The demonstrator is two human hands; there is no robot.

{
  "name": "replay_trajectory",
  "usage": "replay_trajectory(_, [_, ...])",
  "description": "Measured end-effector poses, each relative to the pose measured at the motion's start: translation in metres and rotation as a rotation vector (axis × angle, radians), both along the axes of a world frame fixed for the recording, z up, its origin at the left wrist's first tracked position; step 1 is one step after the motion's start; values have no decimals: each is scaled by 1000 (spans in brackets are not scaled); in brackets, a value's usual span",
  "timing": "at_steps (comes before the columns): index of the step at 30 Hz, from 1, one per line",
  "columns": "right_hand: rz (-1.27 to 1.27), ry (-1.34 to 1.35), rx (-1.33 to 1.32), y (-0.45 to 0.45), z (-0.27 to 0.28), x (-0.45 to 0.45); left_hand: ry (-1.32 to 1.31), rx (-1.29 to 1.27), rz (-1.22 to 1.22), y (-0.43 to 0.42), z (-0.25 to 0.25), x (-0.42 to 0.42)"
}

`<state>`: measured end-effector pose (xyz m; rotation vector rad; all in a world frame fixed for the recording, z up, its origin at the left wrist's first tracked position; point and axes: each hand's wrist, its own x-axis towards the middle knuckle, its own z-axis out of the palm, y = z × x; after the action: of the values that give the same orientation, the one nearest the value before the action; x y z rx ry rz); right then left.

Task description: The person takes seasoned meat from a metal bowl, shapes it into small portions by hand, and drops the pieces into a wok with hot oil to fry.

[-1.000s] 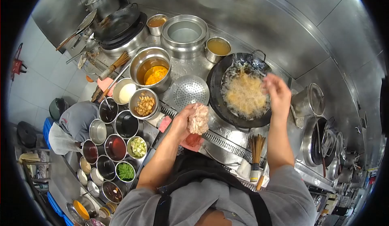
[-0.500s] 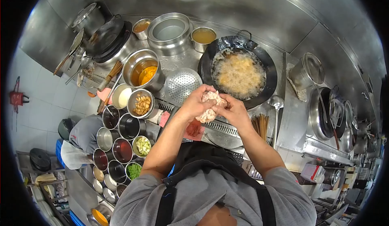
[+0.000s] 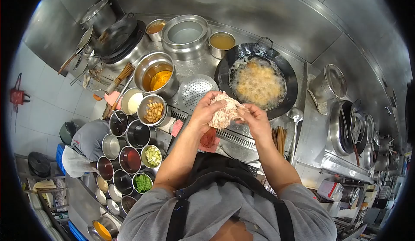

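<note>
A pale pinkish, stringy clump (image 3: 223,115) that looks like raw meat is held up between my two hands. My left hand (image 3: 202,116) is closed round its left side, thumb on top. At its right edge my right hand (image 3: 258,121) pinches a drawn-out part of it between thumb and fingers. Just beyond the hands stands a black wok (image 3: 291,79) of bubbling oil, with golden pieces (image 3: 259,83) frying in it. A perforated metal skimmer (image 3: 197,92) lies left of the wok, past my left hand.
Metal pots hold orange liquid (image 3: 160,80), golden-brown nuggets (image 3: 154,111) and broth (image 3: 221,41). Several containers (image 3: 130,159) stand at the left. A ladle (image 3: 295,114) and a bundle of thin sticks (image 3: 279,140) are at the right. A person's grey sleeve (image 3: 90,140) shows far left.
The clump has been spread looser and wider between my hands, and my right hand has moved slightly right and lower. The oil keeps bubbling, and the view has shifted a little.
</note>
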<state>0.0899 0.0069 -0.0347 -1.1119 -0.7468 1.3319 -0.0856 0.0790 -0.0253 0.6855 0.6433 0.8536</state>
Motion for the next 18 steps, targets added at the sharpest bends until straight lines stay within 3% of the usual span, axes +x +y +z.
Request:
replay_trajectory(1, [8,-3,0,1,-3,-3,16,32,-3,1,-3,0])
replay_trajectory(4, [122,-355,92,5,-8,-11,56,86,7,2,-13,1])
replay_trajectory(11, [151,-411,-65,5,2,-6,3,4,72,5,-23,-8])
replay_trajectory(13, [61,-53,-35,5,3,0,-29,-58,85,8,-20,-14])
replay_trajectory(18, [0,201,11,5,3,9,-130,-181,88,16,-21,-20])
